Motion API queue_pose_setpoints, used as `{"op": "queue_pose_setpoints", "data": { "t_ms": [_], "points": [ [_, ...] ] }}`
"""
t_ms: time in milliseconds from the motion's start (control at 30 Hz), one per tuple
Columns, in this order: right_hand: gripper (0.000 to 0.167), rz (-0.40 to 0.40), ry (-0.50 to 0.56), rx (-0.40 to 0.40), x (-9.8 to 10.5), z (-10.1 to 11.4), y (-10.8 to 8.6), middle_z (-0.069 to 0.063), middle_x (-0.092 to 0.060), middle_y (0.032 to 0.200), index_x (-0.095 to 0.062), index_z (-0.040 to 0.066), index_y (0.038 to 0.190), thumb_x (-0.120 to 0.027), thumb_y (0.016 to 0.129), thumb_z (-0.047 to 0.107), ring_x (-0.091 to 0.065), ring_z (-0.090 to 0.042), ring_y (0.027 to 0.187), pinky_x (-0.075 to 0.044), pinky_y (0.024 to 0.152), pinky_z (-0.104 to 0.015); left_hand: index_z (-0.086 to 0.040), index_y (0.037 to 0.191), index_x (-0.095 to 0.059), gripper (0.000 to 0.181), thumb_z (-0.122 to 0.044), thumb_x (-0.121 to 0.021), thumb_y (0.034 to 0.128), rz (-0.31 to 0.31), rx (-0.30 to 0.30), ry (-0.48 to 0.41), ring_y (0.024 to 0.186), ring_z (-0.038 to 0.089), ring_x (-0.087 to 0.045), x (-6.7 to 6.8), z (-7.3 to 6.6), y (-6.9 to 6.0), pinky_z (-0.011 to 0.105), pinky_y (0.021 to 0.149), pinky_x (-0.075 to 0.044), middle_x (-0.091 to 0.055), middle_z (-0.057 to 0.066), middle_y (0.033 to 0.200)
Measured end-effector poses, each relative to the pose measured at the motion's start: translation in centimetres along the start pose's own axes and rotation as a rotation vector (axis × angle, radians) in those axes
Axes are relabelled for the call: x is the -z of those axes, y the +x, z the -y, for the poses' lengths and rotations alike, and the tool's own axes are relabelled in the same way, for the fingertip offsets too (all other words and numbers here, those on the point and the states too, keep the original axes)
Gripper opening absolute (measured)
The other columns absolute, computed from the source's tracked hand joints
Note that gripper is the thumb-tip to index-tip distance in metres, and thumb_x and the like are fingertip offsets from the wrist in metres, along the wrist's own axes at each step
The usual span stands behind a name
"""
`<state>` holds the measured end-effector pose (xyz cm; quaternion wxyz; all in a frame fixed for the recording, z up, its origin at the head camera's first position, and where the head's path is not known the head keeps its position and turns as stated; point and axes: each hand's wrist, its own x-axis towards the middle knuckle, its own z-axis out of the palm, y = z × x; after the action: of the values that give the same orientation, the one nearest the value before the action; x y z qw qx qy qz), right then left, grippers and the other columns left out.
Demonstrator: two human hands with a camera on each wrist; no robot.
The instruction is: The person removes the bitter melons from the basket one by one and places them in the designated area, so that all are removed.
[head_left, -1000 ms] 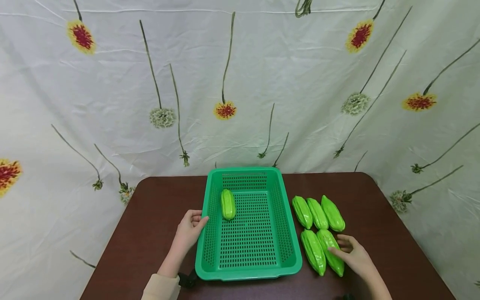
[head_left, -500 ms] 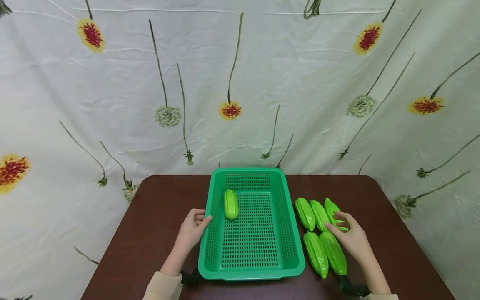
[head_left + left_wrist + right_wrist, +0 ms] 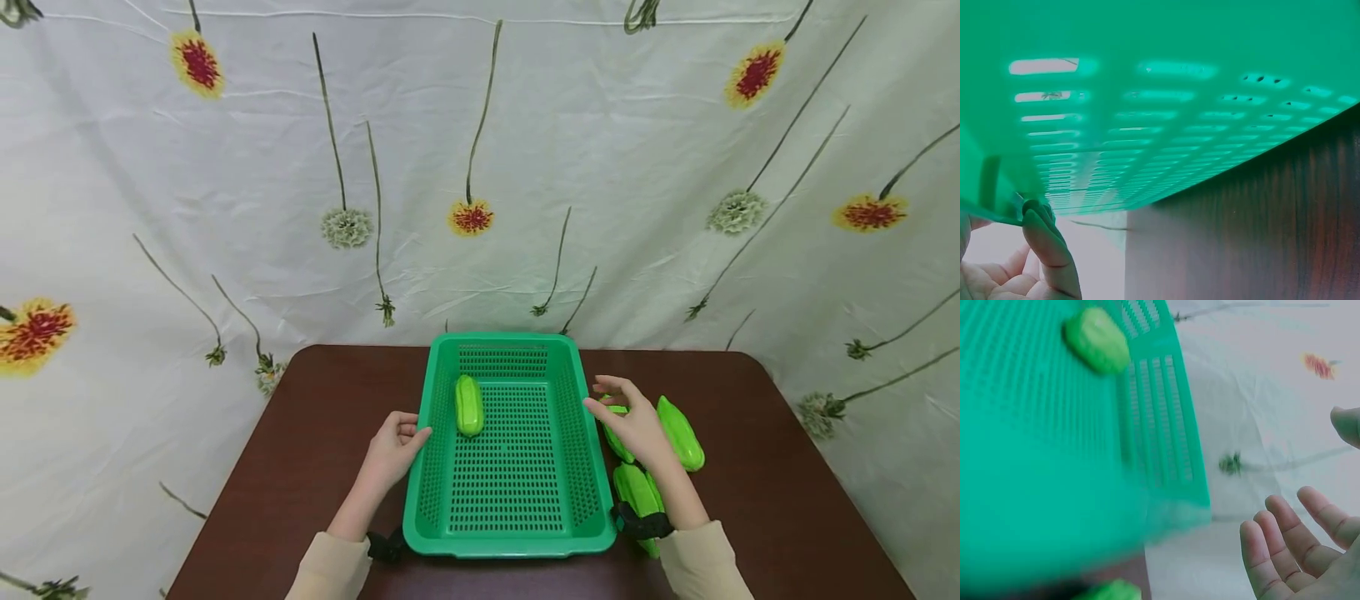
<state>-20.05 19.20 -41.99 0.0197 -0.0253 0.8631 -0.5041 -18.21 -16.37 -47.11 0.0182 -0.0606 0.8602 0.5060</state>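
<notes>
A green plastic basket [image 3: 510, 546] with a slotted floor stands on the table. My left hand [image 3: 393, 450] pinches its left rim; in the left wrist view, the curled fingers [image 3: 1054, 250] hold the rim beside the slotted wall. Inside the basket, at the back left, lies one bright green, ridged gourd [image 3: 469, 406]. My right hand [image 3: 637, 425] hovers just off the basket's right rim, above the gourds there. Its fingers are spread and loosely bent, with nothing between them in the right wrist view. The hand and forearm partly hide several gourds [image 3: 633, 487].
An uncovered gourd [image 3: 680, 433] lies right of my right forearm on the dark brown table [image 3: 780, 500]. Behind the table hangs a white cloth [image 3: 420, 150] with printed flowers. Black straps [image 3: 643, 523] circle both wrists.
My right hand has moved back and left, from the front right gourd, over the back ones, to beside the basket's right rim. The left hand keeps its hold. The view has shifted slightly.
</notes>
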Motion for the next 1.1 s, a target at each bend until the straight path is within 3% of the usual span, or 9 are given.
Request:
{"op": "queue_pose_setpoints", "data": {
  "t_ms": [300, 500, 867, 1100],
  "points": [
    [0.055, 0.036, 0.016, 0.022, -4.1, 2.2, 2.5, -0.012, -0.057, 0.135, -0.049, 0.013, 0.142, -0.065, 0.095, 0.037, -0.055, -0.031, 0.121, -0.051, 0.091, -0.047, 0.005, 0.122, -0.054, 0.033, -0.015, -0.063, 0.0969, 0.009, -0.011, 0.004, 0.093, 0.026, -0.063, 0.1, -0.4, -0.1, 0.037, 0.075, -0.053, -0.06, 0.019, 0.106],
    [0.059, 0.042, 0.021, 0.044, -6.8, 2.9, 3.9, -0.014, -0.059, 0.131, -0.05, 0.009, 0.14, -0.066, 0.093, 0.04, -0.057, -0.031, 0.115, -0.053, 0.085, -0.045, 0.004, 0.121, -0.055, 0.033, -0.016, -0.063, 0.0969, 0.008, -0.017, 0.01, 0.092, 0.026, -0.063, 0.0, -0.5, 0.2, 0.038, 0.074, -0.053, -0.061, 0.018, 0.105],
    [0.06, 0.104, 0.035, -0.005, -12.1, 3.7, 6.2, -0.016, -0.057, 0.132, -0.05, 0.006, 0.14, -0.069, 0.092, 0.036, -0.056, -0.035, 0.119, -0.051, 0.091, -0.049, 0.004, 0.122, -0.055, 0.034, -0.018, -0.063, 0.0972, -0.006, -0.004, 0.017, 0.092, 0.026, -0.063, 0.3, -0.4, 0.1, 0.039, 0.074, -0.053, -0.062, 0.018, 0.105],
    [0.063, 0.093, -0.001, -0.024, -14.9, 3.8, 6.8, -0.019, -0.055, 0.131, -0.049, 0.003, 0.14, -0.072, 0.09, 0.034, -0.057, -0.037, 0.118, -0.052, 0.089, -0.049, 0.003, 0.12, -0.056, 0.033, -0.019, -0.063, 0.0972, -0.018, 0.005, 0.013, 0.09, 0.024, -0.063, 0.2, -0.4, -0.1, 0.036, 0.072, -0.052, -0.062, 0.016, 0.104]
  ]
}}
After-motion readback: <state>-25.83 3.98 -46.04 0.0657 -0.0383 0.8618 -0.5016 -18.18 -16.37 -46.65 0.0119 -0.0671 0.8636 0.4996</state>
